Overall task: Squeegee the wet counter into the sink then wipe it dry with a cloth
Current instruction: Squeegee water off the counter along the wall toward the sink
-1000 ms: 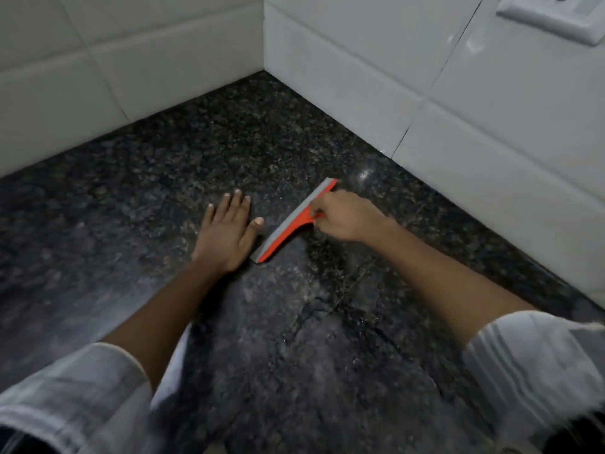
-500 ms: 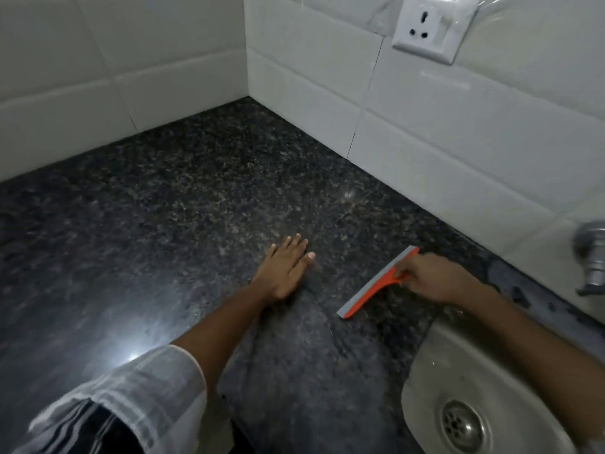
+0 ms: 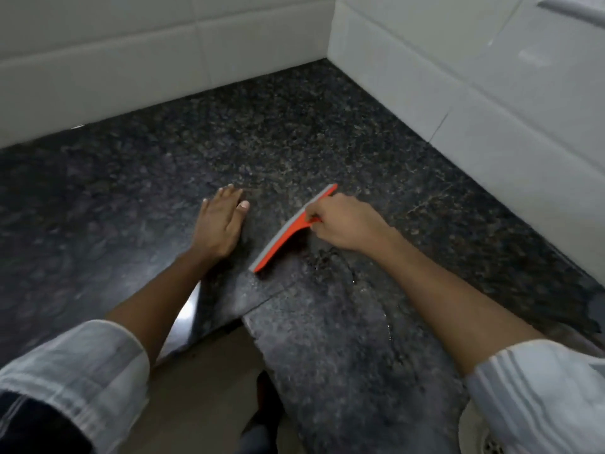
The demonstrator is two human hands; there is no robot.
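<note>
An orange squeegee (image 3: 284,236) with a grey rubber blade rests edge-down on the dark speckled granite counter (image 3: 294,132). My right hand (image 3: 343,222) grips its short handle from the right. My left hand (image 3: 221,224) lies flat on the counter, fingers together, just left of the blade and apart from it. Wet streaks and droplets (image 3: 330,260) shine on the stone below my right hand. A sliver of the sink (image 3: 481,437) with its drain shows at the bottom right corner. No cloth is in view.
White tiled walls (image 3: 458,103) meet in a corner behind the counter. The counter's front edge (image 3: 209,319) runs under my left forearm, with floor below it. A socket plate edge (image 3: 573,8) is at the top right.
My right hand has carried the squeegee back from beside the sink to the middle of the counter, close to my left hand. The view has swung left; the tap is out of sight.
</note>
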